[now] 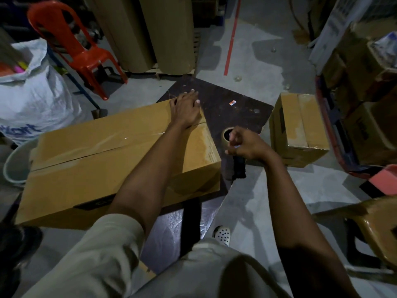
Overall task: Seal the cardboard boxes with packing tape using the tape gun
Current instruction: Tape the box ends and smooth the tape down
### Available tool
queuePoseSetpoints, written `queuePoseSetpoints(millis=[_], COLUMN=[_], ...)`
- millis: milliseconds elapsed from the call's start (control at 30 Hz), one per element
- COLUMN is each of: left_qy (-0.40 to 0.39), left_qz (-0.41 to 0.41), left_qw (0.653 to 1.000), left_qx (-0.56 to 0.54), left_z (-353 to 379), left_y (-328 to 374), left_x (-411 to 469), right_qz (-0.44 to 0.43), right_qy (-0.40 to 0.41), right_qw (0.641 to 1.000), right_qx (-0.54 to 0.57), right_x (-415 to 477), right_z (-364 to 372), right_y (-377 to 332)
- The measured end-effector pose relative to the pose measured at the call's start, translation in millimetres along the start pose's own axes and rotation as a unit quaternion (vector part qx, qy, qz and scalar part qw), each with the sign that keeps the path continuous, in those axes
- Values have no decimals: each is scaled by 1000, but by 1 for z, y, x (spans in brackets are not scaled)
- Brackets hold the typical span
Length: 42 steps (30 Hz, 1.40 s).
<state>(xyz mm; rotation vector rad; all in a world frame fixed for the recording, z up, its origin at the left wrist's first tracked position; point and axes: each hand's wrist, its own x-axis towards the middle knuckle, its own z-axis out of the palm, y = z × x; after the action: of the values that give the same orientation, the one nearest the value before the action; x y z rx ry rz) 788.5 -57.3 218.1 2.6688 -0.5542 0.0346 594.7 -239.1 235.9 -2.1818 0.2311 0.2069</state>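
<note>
Right of the right hand's [247,145] tape gun [227,134] sits a smaller box [298,127].

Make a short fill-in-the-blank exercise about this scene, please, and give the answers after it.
1. The left hand lies on the ____ of the big box.
2. The right hand grips the tape gun, on the ____ side of the big box.
3. The chair beside the white sack is ____.
Answers: top; right; red.
</note>
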Motion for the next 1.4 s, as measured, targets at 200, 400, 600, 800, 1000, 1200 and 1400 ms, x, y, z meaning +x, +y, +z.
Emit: queuePoseSetpoints(millis=[200,400,600,800,1000,1200,1400], left_qy=[2,5,-28,-39,-57,-65,-46], left_qz=[-6,-28,-52,-64,-59,-73,-105], left_qw=[1000,1000,998,997,997,995,993], left_qx=[-5,1,10,3,-6,15,-6], left_z=[-3,1,2,4,1,-3,-1], left_y=[0,-1,-1,-2,-1,3,4], left_x=[6,8,10,8,14,10,16], right_qz=[-69,-189,-226,-246,-256,-259,-226], right_qy=[67,224,313,314,308,326,319], right_qw=[995,951,915,905,896,883,887], right_qx=[-6,-102,-119,-148,-193,-214,-244], right_x=[-25,-35,-46,-57,-78,-85,-99], right_z=[-5,1,0,-3,56,65,90], right_y=[-12,-15,-21,-33,-12,-8,3])
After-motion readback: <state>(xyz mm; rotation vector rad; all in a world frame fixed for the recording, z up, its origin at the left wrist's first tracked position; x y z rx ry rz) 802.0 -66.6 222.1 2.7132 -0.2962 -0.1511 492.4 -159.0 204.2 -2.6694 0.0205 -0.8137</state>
